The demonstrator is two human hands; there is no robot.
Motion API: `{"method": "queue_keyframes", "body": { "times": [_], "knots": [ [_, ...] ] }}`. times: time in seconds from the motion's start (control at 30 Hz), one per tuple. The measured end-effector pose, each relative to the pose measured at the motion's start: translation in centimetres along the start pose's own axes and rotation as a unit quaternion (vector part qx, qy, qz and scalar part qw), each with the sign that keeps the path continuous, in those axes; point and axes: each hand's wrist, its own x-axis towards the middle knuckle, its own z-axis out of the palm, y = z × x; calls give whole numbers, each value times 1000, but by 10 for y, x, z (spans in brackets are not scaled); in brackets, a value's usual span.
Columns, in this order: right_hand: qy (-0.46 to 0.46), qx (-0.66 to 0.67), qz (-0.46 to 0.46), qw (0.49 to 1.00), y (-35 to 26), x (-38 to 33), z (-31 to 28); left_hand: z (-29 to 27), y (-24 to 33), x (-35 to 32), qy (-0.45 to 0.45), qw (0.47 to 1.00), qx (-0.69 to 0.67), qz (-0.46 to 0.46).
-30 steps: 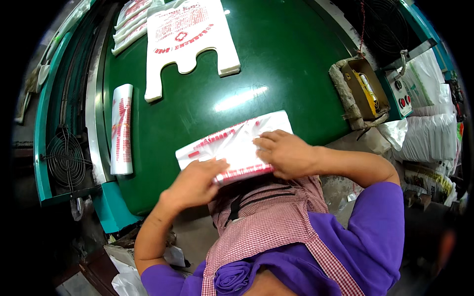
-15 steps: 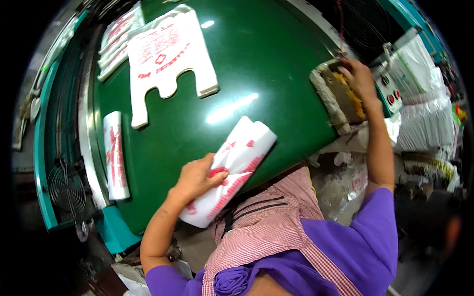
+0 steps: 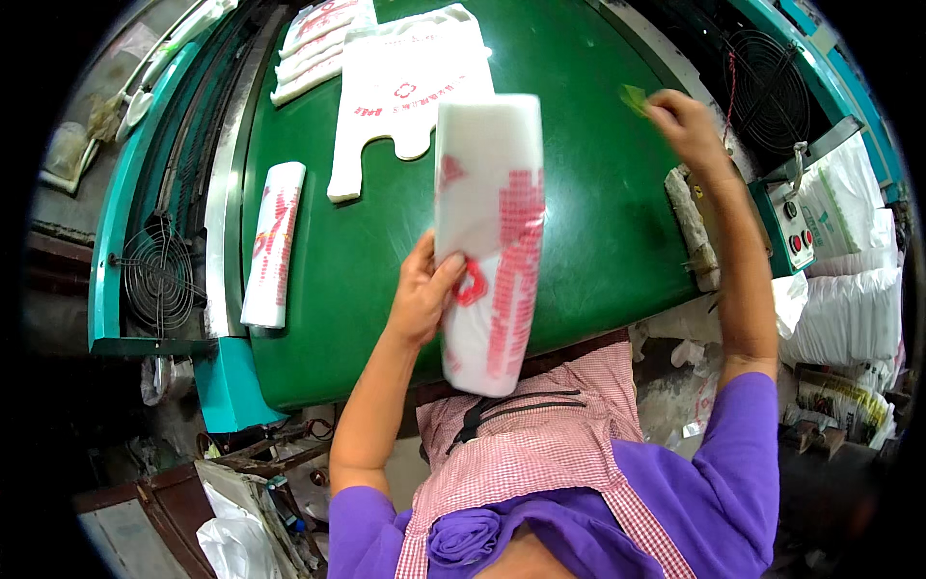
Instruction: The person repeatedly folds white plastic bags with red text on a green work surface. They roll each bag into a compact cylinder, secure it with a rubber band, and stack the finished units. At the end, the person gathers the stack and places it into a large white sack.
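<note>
So the left hand [image 3: 424, 291] is gripping a folded bundle [image 3: 489, 241] of white plastic with red print, thumb lying across the front and the other fingers going round behind the left edge. The bundle is standing pretty much lengthwise in front of the person, over the near part of the green worktop [image 3: 598, 222], and I'm not able to tell whether its bottom end is touching anything. The right hand [image 3: 687, 130] is up over the far right side, fingers closing narrow in a pinch on a little yellow-green strip [image 3: 633, 98], which is sticking out to the left and looking kinda blurry. Right below that forearm, a fuzzy padded box [image 3: 692, 227] is sitting at the worktop's right edge, partly hiding behind the arm, with a control box [image 3: 789, 227] with red buttons just beside it. Farther back, a flat stack of white bags [image 3: 415, 68] is lying with its handle end facing the person, and the held bundle is covering one corner of it from this angle. More folded packs [image 3: 318, 43] are overlapping just left of that stack, and another folded roll [image 3: 274, 246] is lying alone near the left edge.
</note>
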Motion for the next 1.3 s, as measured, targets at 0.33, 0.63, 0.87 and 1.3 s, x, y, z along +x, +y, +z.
{"method": "queue_keyframes", "body": {
  "times": [0.33, 0.63, 0.87, 1.3],
  "knots": [
    [-184, 762, 151, 602, -145, -78, 107, -3, 15, 10, -56, 968, -245, -17],
    [-155, 480, 50, 862, -140, -59, 98, -20, 39, -22, -91, 930, -343, 99],
    [-188, 489, 1, 852, -175, -92, 119, -18, 32, -19, -14, 985, -172, 13],
    [-383, 515, -206, 738, -198, -70, 78, -89, 51, -27, 25, 869, 492, 46]
  ]
}}
